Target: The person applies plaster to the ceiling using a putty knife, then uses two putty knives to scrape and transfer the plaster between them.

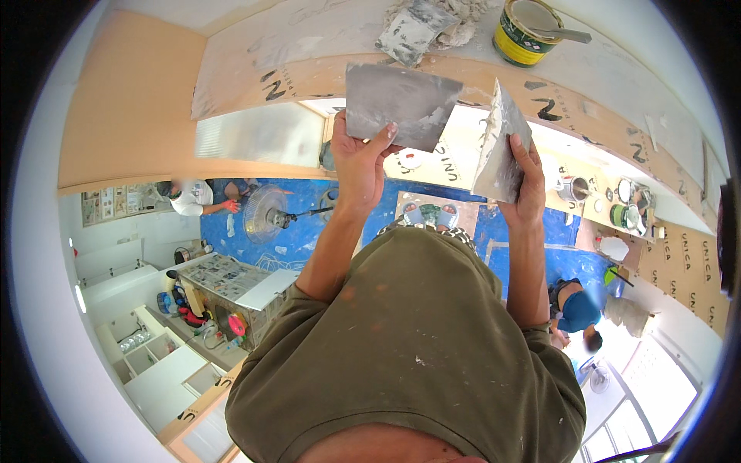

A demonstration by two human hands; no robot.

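Both hands raised in front of the chest, above a plank. Left hand [356,166] pinches the lower edge of a flat grey blade [400,104], thumb across its face, fingers curled behind; long axis runs left to right, face toward the camera. Right hand [529,185] grips a second blade [500,147] from below, turned nearly edge-on, long axis running up and away. The two blades stand just beside each other, upper corners near, contact not clear. Paint can [525,31] and a lump of filler [432,23] sit on the plank [324,31] just beyond.
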